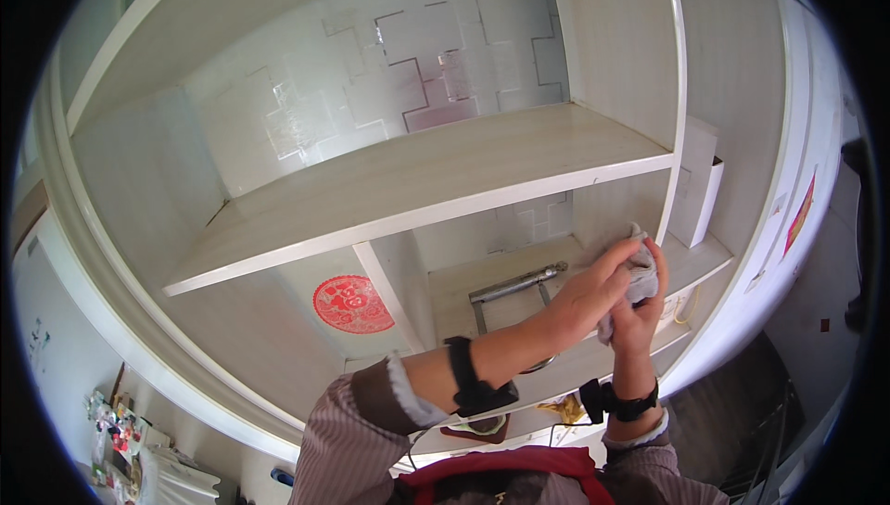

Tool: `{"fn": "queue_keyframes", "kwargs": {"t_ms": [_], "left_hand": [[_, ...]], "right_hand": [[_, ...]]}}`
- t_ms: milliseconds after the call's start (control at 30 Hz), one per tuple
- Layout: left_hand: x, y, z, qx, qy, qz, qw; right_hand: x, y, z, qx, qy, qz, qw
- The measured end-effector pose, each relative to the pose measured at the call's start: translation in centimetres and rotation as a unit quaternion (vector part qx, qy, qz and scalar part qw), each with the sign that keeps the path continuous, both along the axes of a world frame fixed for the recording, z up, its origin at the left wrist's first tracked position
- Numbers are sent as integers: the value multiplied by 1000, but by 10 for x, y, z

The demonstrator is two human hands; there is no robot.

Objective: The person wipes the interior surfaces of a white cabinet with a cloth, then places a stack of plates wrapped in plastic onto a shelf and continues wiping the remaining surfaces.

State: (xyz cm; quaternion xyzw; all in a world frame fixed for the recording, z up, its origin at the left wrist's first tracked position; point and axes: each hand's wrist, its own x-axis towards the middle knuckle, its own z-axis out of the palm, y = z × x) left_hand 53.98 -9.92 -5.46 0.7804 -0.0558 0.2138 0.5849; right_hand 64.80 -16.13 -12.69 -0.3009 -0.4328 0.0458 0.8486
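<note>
A crumpled grey cloth [642,277] is bunched between my two hands, in front of a white wooden shelf unit [445,209]. My left hand [587,300] reaches across from the left and grips the cloth's left side. My right hand [638,327] holds it from below and from the right, its fingers wrapped around the edge. One end of the cloth hangs under my hands. Both hands are by the upright divider at the right of the lower compartment. Behind my left forearm, a grey metal frame [518,282] lies on the lower shelf, partly hidden.
A round red paper-cut decoration [352,304] is in the lower left compartment. A narrow white box [706,202] stands in the right-hand bay. Below my arms, a dark red tray [497,432] and a gold-coloured ornament [567,407] are partly covered. Assorted items [122,428] fill the lower left.
</note>
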Motion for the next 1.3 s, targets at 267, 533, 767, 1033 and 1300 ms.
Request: {"fn": "queue_keyframes", "kwargs": {"t_ms": [267, 533, 767, 1033, 1300], "left_hand": [[-152, 12, -16, 258, -13, 213, 942], [-258, 12, -32, 168, -80, 478, 858], [-347, 8, -24, 260, -156, 624, 720], [-498, 2, -60, 400, -40, 794, 456], [-575, 61, -32, 484, -74, 842, 227]], "right_hand": [[68, 3, 98, 53, -46, -228, 971], [-49, 59, 97, 39, -457, -188, 869], [-54, 5, 134, -13, -460, 67, 885], [74, 41, 222, -428, -430, -381, 697], [7, 61, 211, -365, -462, -25, 808]]}}
